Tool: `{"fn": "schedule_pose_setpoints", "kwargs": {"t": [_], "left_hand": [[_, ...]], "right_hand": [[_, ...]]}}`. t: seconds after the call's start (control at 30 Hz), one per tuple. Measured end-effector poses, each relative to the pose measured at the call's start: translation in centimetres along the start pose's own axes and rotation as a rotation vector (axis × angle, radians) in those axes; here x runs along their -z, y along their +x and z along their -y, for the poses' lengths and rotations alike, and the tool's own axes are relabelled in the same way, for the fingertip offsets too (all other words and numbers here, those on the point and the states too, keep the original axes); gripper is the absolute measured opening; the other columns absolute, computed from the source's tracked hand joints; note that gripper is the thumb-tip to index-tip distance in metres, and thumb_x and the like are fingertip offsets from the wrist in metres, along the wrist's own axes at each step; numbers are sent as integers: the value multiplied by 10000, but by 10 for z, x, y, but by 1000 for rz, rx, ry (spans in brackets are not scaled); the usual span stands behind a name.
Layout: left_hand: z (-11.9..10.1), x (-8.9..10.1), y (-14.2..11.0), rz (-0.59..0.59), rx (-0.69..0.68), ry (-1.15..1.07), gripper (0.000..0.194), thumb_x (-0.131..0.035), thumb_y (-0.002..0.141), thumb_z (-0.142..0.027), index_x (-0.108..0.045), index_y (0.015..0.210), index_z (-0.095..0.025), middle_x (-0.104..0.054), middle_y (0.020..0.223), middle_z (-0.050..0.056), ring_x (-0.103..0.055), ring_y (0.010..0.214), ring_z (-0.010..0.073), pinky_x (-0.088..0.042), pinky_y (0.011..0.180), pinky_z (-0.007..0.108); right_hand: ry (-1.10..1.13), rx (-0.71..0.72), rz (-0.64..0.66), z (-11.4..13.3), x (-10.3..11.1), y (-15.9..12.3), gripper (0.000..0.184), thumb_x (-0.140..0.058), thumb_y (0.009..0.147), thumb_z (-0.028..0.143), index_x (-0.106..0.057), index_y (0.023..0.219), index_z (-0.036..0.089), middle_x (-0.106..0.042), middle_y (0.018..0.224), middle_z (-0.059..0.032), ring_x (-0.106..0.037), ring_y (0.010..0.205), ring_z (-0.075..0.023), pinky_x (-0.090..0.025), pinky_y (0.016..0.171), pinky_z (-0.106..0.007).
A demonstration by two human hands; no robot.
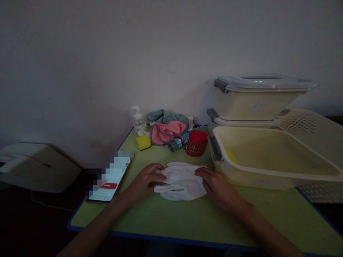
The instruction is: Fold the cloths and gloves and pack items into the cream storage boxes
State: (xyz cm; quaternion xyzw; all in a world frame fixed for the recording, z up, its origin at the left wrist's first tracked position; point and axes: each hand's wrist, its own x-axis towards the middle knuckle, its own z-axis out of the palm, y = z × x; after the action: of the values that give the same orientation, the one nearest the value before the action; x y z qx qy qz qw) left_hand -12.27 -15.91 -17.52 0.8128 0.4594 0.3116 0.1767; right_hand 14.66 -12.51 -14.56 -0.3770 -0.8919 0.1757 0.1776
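Observation:
White fabric gloves (182, 182) lie flat on the green tabletop, their fingers pointing left and the cuff side to the right. They seem to be stacked, though how many there are I cannot tell. My left hand (151, 178) touches the glove fingers from the left, its own fingers spread apart. At the opposite edge, my right hand (211, 180) rests its fingertips on the cuff side, fingers stretched over the fabric. Both hands stay low against the table, and neither is visibly lifting the cloth.
A phone (109, 182) lies at the left. Behind are a pump bottle (138, 121), yellow sponge (144, 142), pink cloth (167, 131), grey cloth (174, 117), blue-labelled bottle (178, 142) and red round container (197, 144). An open cream bin (257, 178) and stacked lidded box (249, 103) stand right.

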Motion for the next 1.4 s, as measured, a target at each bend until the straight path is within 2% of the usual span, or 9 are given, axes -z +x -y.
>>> {"fn": "schedule_pose_setpoints", "kwargs": {"t": [0.13, 0.27, 0.37, 0.47, 0.63, 0.77, 0.9, 1.2, 1.4], "left_hand": [[-7, 6, 5, -70, 32, -157, 132, -549, 810, -212, -669, 769, -176, -620, 1028, 96, -585, 959, 195, -461, 842, 335], [-11, 19, 5, -194, 270, -528, 173, -550, 812, -323, -569, 754, -161, -662, 975, 85, -612, 894, 188, -477, 773, 317], [-11, 24, 5, -169, 427, -785, 281, -595, 755, -417, -488, 719, -160, -680, 895, 78, -627, 755, 169, -480, 655, 279], [-13, 22, 6, -54, 561, -936, 375, -645, 672, -483, -444, 704, -168, -640, 694, 14, -554, 515, 104, -413, 478, 209], [-14, 8, 9, 106, 746, -938, 325, -689, 627, -329, -461, 794, -168, -532, 600, -69, -502, 470, 61, -347, 429, 152], [-11, 1, 9, 105, 724, -855, 384, -624, 688, -420, -469, 935, -170, -565, 677, -42, -533, 504, 96, -409, 429, 195], [-12, 1, 9, 109, 750, -800, 460, -627, 684, -455, -447, 990, -163, -545, 691, -37, -549, 550, 112, -443, 459, 217], [-4, -1, 8, 99, 613, -811, 804, -705, 614, -254, -231, 1260, -192, -551, 828, -8, -561, 586, 102, -458, 505, 221], [0, -3, 6, 85, 610, -738, 737, -702, 606, -244, -356, 1254, -185, -524, 883, 11, -566, 615, 110, -465, 503, 227]], "right_hand": [[80, 161, -163, -2, 3, -5, 524, -320, 726, -14, -561, 1155, 165, -573, 1204, -110, -534, 1117, -197, -438, 955, -401], [71, 306, -318, -4, 6, -11, 460, -339, 797, 27, -566, 1160, 198, -568, 1231, -97, -538, 1121, -174, -458, 942, -355], [82, 312, -350, -4, 7, -16, 359, -394, 822, 94, -621, 1063, 235, -629, 1138, -80, -591, 1040, -180, -486, 895, -341], [143, 227, -342, -2, 3, -15, 283, -413, 817, 154, -632, 979, 229, -680, 984, -88, -637, 917, -208, -518, 791, -350], [92, -221, -215, 1, -10, 0, 347, -399, 853, 237, -470, 1177, 133, -635, 652, -54, -614, 578, -213, -460, 530, -324], [-47, -348, -44, 1, -16, 8, 444, -408, 845, 200, -368, 1275, 97, -632, 690, -74, -623, 651, -250, -437, 603, -353], [-13, -373, -43, 0, -18, 9, 434, -388, 849, 182, -334, 1273, 108, -618, 687, -62, -617, 632, -229, -427, 603, -333], [-130, -285, -39, 0, -13, 11, 155, -404, 788, 77, -516, 850, 164, -585, 775, -73, -582, 660, -195, -425, 592, -306], [-95, -186, -60, -6, -17, 11, 385, -377, 773, 36, -560, 1102, 115, -546, 1090, -130, -597, 920, -203, -472, 836, -360]]}}
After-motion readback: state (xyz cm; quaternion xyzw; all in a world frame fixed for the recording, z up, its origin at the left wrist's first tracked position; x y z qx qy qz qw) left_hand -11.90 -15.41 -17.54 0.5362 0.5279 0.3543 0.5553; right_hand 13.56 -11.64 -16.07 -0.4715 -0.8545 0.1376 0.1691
